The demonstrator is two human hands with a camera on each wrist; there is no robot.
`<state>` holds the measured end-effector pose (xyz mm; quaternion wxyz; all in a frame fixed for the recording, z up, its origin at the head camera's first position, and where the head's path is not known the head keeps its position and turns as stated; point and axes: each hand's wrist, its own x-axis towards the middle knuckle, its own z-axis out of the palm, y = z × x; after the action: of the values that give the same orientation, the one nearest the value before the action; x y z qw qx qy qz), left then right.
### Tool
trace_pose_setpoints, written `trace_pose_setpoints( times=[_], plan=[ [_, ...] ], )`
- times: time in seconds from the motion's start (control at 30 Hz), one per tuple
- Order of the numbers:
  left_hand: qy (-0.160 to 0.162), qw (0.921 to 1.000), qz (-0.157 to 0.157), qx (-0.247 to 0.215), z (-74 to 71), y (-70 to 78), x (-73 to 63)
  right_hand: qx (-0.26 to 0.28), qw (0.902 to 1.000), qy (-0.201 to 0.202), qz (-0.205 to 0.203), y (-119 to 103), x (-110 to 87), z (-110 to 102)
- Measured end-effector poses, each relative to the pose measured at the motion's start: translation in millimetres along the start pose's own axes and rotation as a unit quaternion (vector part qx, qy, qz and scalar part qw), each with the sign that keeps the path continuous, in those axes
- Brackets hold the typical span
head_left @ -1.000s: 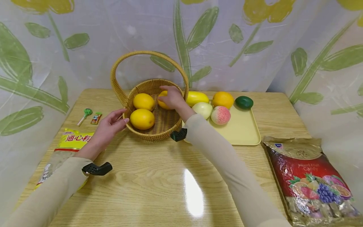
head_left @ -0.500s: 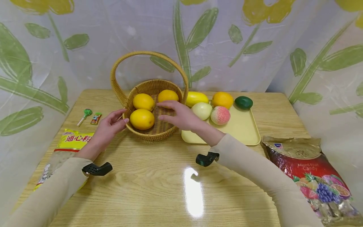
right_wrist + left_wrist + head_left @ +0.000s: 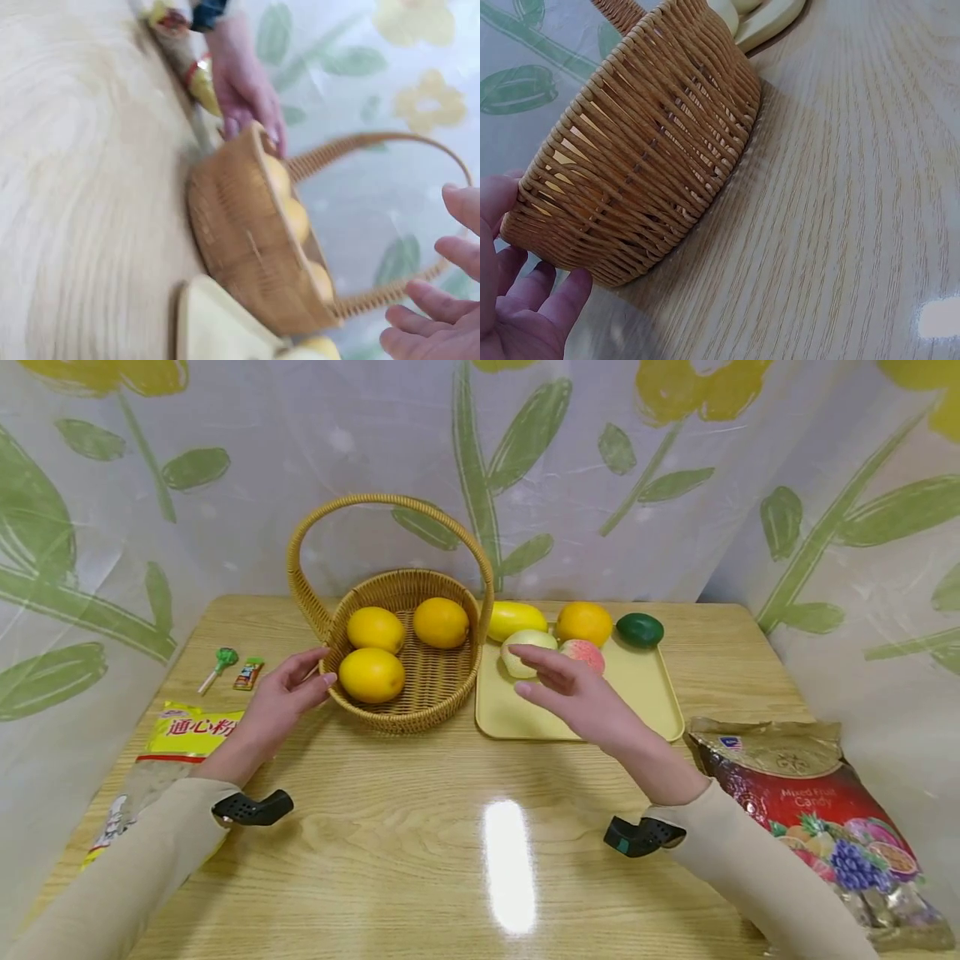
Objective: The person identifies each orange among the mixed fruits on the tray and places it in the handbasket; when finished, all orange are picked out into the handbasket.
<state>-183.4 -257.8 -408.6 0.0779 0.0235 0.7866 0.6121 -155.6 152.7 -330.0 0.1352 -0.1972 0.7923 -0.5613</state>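
A wicker basket (image 3: 405, 718) with a tall arched handle stands at the back of the table. Three yellow-orange, lemon-shaped fruits (image 3: 372, 676) lie inside, two at the left and one at the back right. My left hand (image 3: 281, 702) holds the basket's left rim; in the left wrist view its fingers (image 3: 566, 300) sit low along the woven wall. With fingers spread and nothing in it, my right hand (image 3: 592, 706) hovers over the front of a pale yellow tray (image 3: 637, 710). Partly behind that hand are a pale green round fruit (image 3: 517, 656) and a pink peach (image 3: 588, 653).
Along the tray's back lie a long yellow fruit (image 3: 517, 620), an orange (image 3: 585, 623) and a dark green avocado (image 3: 640, 630). At left are a lollipop (image 3: 219, 668), a small wrapped candy (image 3: 248, 674) and a pasta bag (image 3: 165, 760). A mixed fruit candy bag (image 3: 825, 810) lies at right.
My right hand has let go of the fruit at the basket's back right and moved out, rightward and toward me, over the tray. My left hand stays at the rim.
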Motion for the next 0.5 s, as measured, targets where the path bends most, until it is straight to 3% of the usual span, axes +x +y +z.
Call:
trace_pose_setpoints(
  times=[0.13, 0.37, 0.5],
  plan=[
    [0.007, 0.9999, -0.009, 0.002, -0.1, -0.2, -0.2, 0.023, 0.9984, 0.047, 0.020, 9, -7.3, -23],
    [0.011, 0.9999, -0.008, -0.006, 2.3, -2.8, 0.4, 0.004, 0.9888, 0.147, 0.026, 37, -8.4, -65],
    [0.012, 0.9998, 0.000, -0.013, 2.5, -3.1, 0.7, -0.011, 0.9841, 0.169, 0.054, 52, -6.5, -84]
  ],
)
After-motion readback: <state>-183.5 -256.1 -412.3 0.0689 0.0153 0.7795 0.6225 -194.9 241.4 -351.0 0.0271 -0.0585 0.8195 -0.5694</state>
